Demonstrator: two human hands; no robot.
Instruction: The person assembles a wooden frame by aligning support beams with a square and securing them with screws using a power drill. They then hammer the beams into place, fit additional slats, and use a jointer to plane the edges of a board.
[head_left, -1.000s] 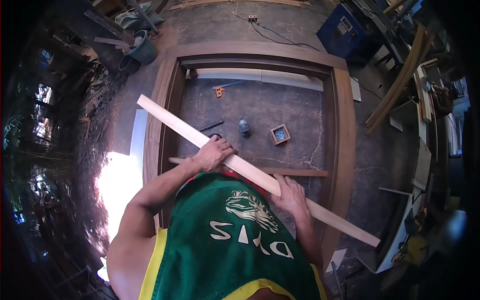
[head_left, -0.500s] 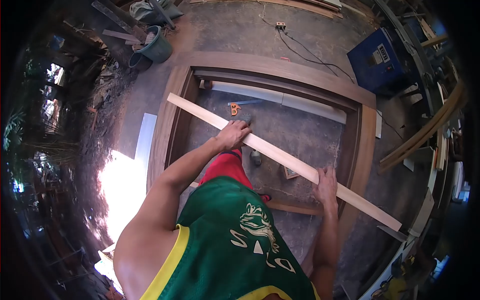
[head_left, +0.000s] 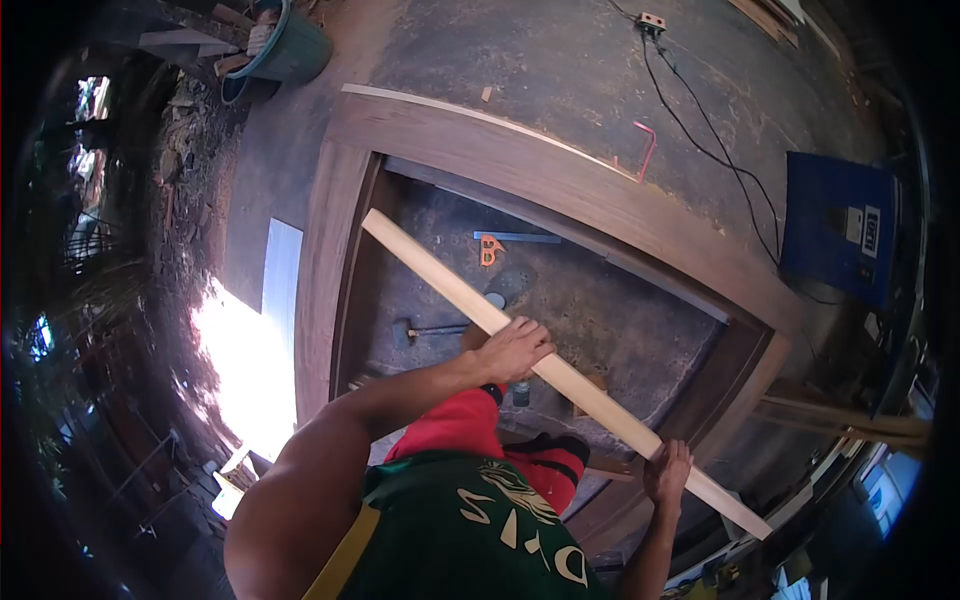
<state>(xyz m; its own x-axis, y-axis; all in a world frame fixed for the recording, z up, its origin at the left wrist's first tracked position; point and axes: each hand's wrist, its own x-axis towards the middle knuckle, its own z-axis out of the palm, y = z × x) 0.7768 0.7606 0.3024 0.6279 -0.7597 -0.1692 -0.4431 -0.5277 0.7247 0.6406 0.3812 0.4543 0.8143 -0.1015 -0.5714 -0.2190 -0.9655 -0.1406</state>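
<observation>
A long pale wooden plank slants across my view, from upper left down to lower right. My left hand is closed around it near the middle, fingers over the far edge. Farther down its length my right hand grips it near the lower end. Below the plank lies a large dark brown wooden frame on the floor, and my legs are inside its opening. On the floor within it are a square with an orange handle and a hammer.
A teal bucket with wood scraps stands at the upper left. Beyond the frame lie a thin red tool and a power outlet box with black cords. A blue machine stands at right, near stacked boards.
My view has shifted forward and turned. Both hands still hold the plank, which has moved down and right in view. The hammer now shows inside the frame.
</observation>
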